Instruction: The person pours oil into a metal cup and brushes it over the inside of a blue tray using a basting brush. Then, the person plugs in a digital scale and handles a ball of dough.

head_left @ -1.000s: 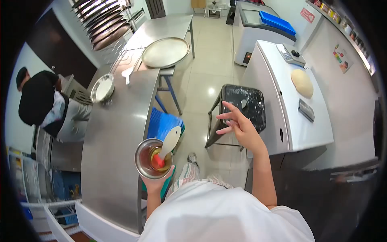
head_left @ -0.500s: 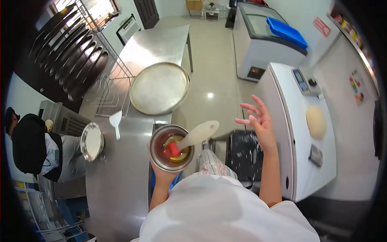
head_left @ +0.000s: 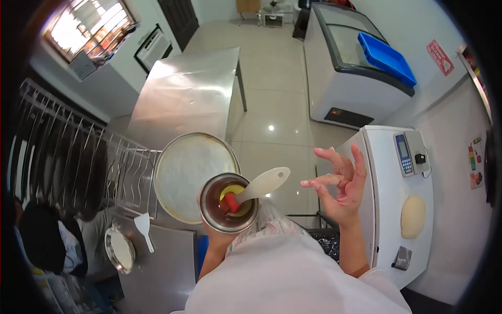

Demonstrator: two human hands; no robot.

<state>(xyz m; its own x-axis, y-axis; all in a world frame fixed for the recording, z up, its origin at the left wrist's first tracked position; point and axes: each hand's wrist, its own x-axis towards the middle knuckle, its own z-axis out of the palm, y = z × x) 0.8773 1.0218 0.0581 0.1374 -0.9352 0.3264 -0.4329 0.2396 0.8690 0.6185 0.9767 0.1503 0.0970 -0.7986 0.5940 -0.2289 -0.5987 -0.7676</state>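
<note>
A metal cup (head_left: 209, 217) is in my left hand (head_left: 218, 239), its fingers wrapped around the side and partly hidden beneath it. Inside the cup are yellowish liquid and the red head of a brush (head_left: 266, 183), whose pale handle leans out over the rim to the right. My right hand (head_left: 342, 188) is raised in the air with fingers spread, holding nothing, left of the white freezer top. Just behind the cup lies a large round metal pan (head_left: 193, 167).
A wire rack (head_left: 68, 120), a white scraper (head_left: 144, 227) and a bowl of white powder (head_left: 122, 250) are at left, near a person in black (head_left: 47, 238). Dough (head_left: 413, 217), a scale (head_left: 410, 152) and a metal cutter (head_left: 402, 258) sit at right.
The view has moved forward along the steel table, so the pan and rack are nearer. My left hand carries the cup beside the pan. My right hand stays raised, its fingers slightly more bent.
</note>
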